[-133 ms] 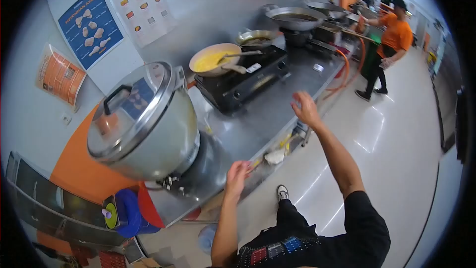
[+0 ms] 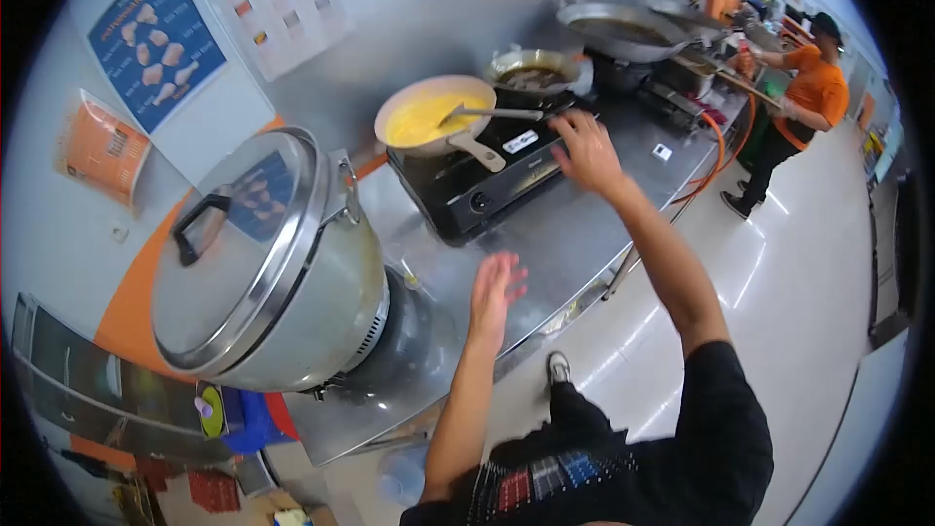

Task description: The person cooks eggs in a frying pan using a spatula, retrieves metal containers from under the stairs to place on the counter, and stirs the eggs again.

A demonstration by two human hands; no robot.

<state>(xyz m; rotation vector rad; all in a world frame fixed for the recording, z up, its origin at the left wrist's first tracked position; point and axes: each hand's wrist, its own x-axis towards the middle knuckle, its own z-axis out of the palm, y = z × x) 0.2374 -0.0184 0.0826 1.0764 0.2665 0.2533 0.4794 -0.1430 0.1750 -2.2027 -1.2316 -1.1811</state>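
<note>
Stretching rightward from the pan [image 2: 421, 148], the spatula [image 2: 504, 114] points lengthwise toward one of two empty, loosely spread hands [image 2: 590, 158].

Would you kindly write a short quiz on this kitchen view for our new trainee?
1. Multiple choice: what colour is the food in the pale pan on the stove? A) green, B) yellow, C) purple.
2. True or false: the large pot is covered by its lid.
3. Fill in: of the camera wearer's own two hands, the ____ one is nearer the stove.

Key: 1. B, yellow. 2. True. 3. The right hand.
</note>
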